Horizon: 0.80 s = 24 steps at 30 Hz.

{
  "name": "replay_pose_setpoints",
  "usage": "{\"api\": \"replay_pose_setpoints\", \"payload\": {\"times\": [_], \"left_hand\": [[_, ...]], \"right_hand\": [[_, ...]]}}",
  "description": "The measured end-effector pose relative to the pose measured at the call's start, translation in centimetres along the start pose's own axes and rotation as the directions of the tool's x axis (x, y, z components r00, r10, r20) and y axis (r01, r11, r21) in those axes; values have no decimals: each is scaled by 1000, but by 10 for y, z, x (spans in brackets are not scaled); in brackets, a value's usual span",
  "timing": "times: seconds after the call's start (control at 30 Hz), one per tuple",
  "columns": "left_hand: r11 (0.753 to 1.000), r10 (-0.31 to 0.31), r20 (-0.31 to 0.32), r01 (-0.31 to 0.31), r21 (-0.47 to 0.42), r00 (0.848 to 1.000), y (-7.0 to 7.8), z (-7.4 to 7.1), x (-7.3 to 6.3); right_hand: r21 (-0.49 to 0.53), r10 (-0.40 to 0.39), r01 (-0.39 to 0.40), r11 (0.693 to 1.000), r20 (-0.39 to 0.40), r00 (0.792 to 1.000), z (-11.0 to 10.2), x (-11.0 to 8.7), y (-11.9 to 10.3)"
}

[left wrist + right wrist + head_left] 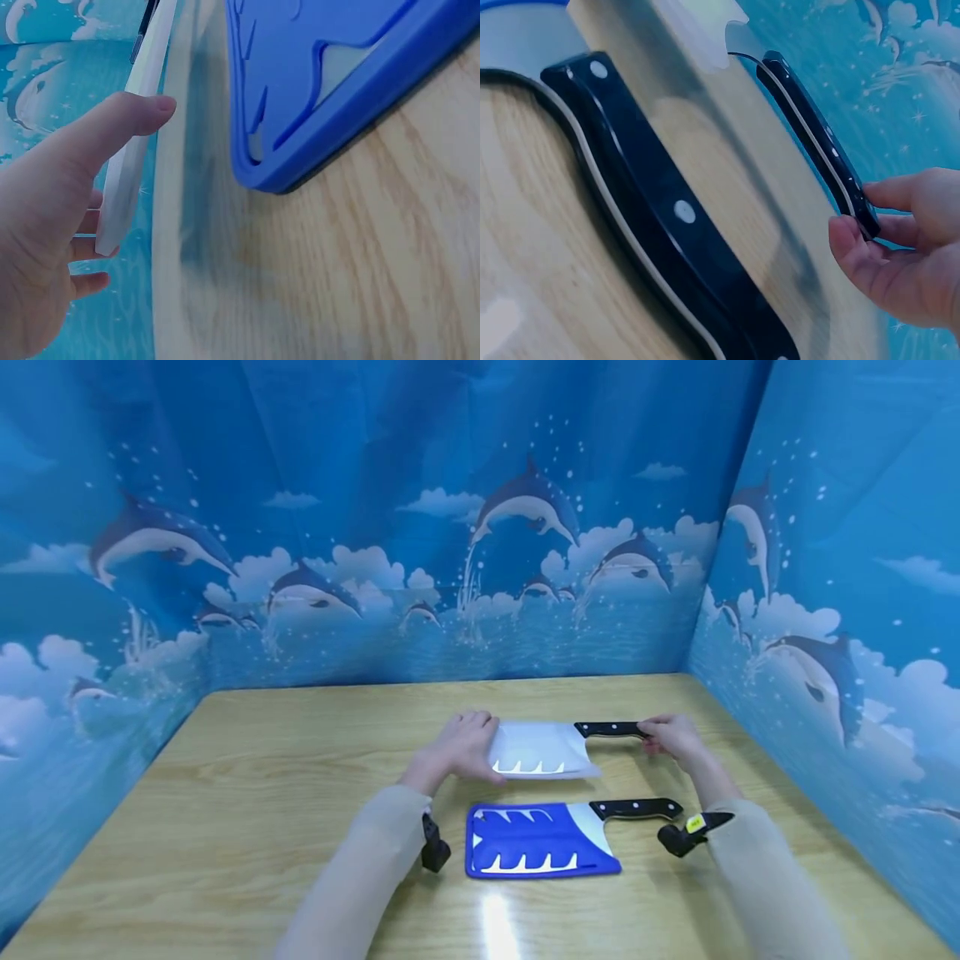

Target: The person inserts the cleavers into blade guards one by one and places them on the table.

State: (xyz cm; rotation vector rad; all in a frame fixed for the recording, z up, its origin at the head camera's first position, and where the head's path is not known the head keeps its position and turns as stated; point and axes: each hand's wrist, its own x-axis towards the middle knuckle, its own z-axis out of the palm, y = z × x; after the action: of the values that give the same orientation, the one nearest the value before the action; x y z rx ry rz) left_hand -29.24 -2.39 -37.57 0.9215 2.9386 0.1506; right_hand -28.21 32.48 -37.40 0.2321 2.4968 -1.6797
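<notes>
A cleaver in a white blade cover (538, 747) is held between both hands, raised off the table in the wrist views. My left hand (467, 745) grips the cover's left end, thumb on one face and fingers on the other in the left wrist view. At the other side my right hand (675, 739) pinches the end of the black handle (810, 135) between thumb and fingers. Nearer to me lies a second cleaver in a blue blade cover (532, 842), its black riveted handle (637, 809) pointing right. Neither hand touches that one.
The wooden table (247, 827) meets a blue dolphin-print curtain (337, 568) at the back and another curtain side (840, 635) at the right. A small black wrist camera (435, 845) sits on the left wrist, another (682, 838) on the right.
</notes>
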Motion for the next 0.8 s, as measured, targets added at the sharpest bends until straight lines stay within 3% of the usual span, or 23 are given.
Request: {"api": "replay_pose_setpoints", "payload": {"times": [0.23,0.47,0.8], "left_hand": [[1000,8,43,-8,-1,999,1,9,7],[999,-18,95,22,-35,995,1,16,4],[998,-14,123,21,-51,992,-3,22,-1]], "right_hand": [[-26,61,-60,998,13,998,4,4,8],[-174,121,-125,977,-29,992,10,10,11],[-321,119,-125,939,-39,992,12,11,14]]}}
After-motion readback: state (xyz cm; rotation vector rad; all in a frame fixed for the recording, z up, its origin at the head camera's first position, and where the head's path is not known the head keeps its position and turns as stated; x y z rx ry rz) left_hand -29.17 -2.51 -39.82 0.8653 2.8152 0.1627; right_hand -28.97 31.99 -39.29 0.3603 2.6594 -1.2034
